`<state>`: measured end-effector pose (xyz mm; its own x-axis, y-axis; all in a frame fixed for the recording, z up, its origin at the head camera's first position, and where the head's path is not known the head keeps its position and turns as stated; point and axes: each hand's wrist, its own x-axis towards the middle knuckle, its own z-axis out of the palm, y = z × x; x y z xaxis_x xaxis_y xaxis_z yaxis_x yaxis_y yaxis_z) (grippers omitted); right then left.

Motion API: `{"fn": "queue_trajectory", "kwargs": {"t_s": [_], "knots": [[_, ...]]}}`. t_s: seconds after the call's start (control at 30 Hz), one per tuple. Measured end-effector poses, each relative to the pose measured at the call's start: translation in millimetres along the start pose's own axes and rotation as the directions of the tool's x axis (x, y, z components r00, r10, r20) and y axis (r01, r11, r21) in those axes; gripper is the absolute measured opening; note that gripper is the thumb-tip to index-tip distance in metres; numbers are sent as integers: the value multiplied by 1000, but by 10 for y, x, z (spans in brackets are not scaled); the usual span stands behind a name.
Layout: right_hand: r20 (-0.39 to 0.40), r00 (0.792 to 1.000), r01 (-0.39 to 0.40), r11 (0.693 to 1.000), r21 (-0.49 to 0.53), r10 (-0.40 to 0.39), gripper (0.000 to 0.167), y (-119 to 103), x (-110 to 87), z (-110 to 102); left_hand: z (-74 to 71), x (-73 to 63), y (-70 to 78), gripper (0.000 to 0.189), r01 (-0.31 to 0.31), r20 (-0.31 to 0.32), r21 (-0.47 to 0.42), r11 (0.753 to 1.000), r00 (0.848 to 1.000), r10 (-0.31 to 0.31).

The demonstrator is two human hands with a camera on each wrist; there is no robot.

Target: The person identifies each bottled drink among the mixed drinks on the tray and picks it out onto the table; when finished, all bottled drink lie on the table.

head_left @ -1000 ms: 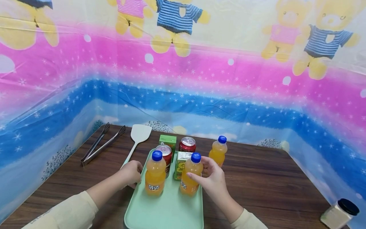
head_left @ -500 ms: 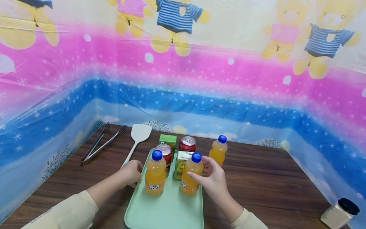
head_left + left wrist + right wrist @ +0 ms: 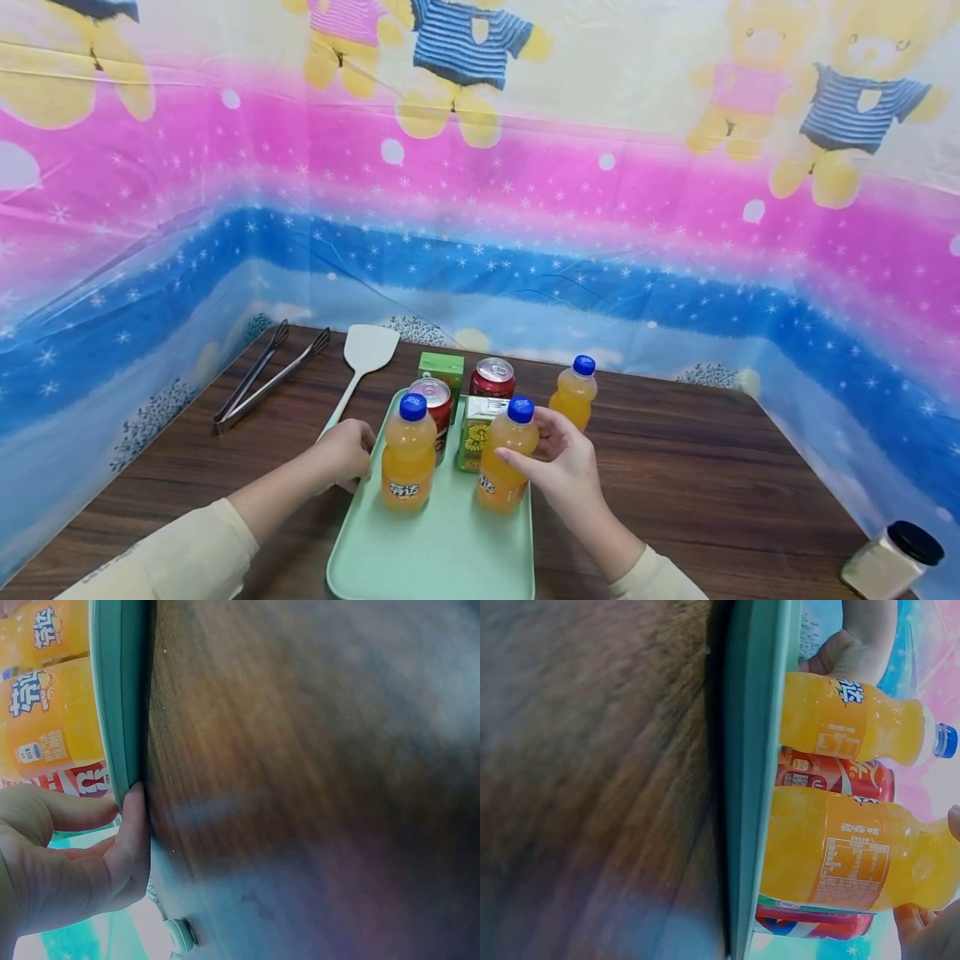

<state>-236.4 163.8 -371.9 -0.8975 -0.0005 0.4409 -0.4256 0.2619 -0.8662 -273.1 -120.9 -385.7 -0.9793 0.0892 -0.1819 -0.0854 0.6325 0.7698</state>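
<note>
My left hand pinches the left rim of a pale green tray, thumb above and fingers below the edge, as the left wrist view shows. The right hand holds an orange soda bottle with a blue cap, upright at the tray's right side, thumb on the near side and fingers behind. Another orange soda bottle stands on the tray's left side. Behind them on the tray are a red soda can and a green drink carton with yellow flowers.
Beyond the tray stand another green carton, a red can and a third orange bottle. A white spatula and metal tongs lie at the back left. A black-lidded jar is at the right edge.
My right hand has shifted slightly to the right together with the bottle it holds. The left hand has stayed at the tray's rim.
</note>
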Motion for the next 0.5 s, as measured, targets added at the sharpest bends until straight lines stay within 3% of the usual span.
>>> {"fn": "queue_trajectory", "kwargs": {"t_s": [0.23, 0.5], "knots": [[1, 1000, -10, 998, 55, 10, 52, -44, 2, -36, 5, 7, 7, 28, -6, 3, 9, 1000, 1000, 6], [-25, 1000, -12, 1000, 19, 13, 52, -115, 3, -101, -2, -12, 3, 29, -5, -4, -11, 1000, 1000, 5]]}}
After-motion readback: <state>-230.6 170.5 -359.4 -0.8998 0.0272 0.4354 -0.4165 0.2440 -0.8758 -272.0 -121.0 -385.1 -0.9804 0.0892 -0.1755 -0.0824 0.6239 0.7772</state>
